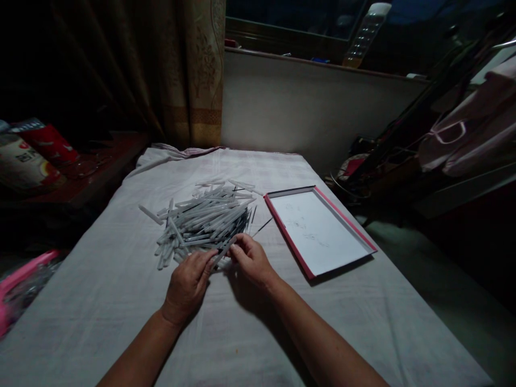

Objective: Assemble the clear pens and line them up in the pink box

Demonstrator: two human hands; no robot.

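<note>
A heap of slim whitish translucent tubes (201, 217), with some dark thin rods among them, lies on the cloth-covered table. At its near edge, my left hand (186, 287) is closed, with thumb and fingers pinching one end of a slim grey tube (223, 255). My right hand (253, 262) pinches the upper end of that same tube, which slants up to the right between the hands. The fingers partly hide its ends. Just beyond my right hand, a thin black rod (263, 227) points toward the shallow box.
A shallow red-edged box (287, 236) with a white bottom and dark marks sits right of the heap. The white tablecloth (237, 352) covers the table. A pink-rimmed container (24, 271) stands low at left, and a bottle (366, 35) on the windowsill.
</note>
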